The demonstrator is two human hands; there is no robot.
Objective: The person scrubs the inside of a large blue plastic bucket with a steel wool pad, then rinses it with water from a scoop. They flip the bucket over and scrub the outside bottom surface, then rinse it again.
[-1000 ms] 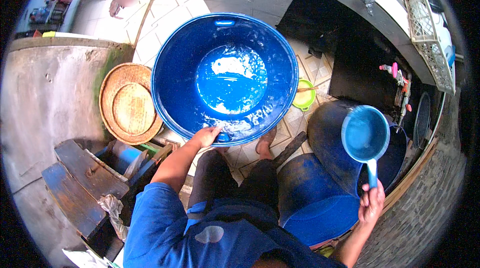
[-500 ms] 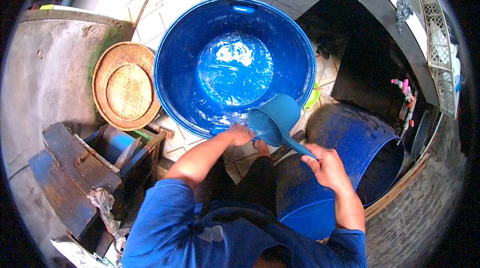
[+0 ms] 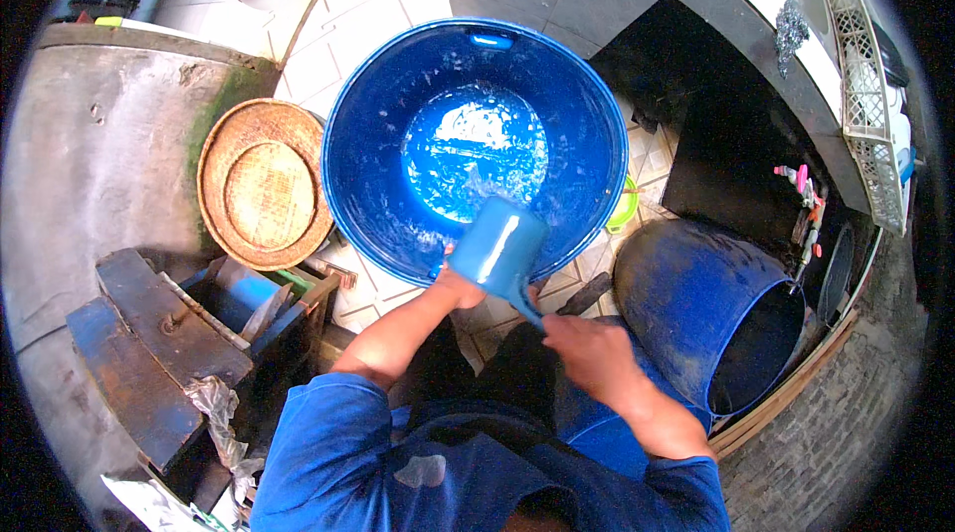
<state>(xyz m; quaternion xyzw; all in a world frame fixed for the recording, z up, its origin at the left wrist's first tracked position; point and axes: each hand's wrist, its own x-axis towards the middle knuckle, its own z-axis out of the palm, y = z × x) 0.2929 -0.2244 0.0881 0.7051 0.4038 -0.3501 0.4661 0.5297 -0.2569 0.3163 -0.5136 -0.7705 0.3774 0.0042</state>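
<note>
A blue plastic water dipper [image 3: 500, 246] is tipped over the near edge of a large blue tub [image 3: 587, 134]; its outer wall shows and its mouth is turned out of sight. My right hand [image 3: 595, 358] is closed round the dipper's handle. At the tub's near rim, my left hand [image 3: 461, 288] is partly behind the dipper, and most of its fingers are hidden. A little water [image 3: 476, 149] shines on the bottom of the tub, with pale streaks and ripples on its near side.
Left of the tub leans a round woven tray [image 3: 224, 179]. A worn wooden piece [image 3: 159, 333] stands at lower left. On the right a blue drum [image 3: 676, 303] lies on its side, with a green bowl [image 3: 624, 206] behind it. A plastic crate [image 3: 863, 85] sits farther right.
My right hand has swung the dipper left and toward me, turning its mouth from view. The dipper now covers part of my left hand. The whole view has shifted slightly.
</note>
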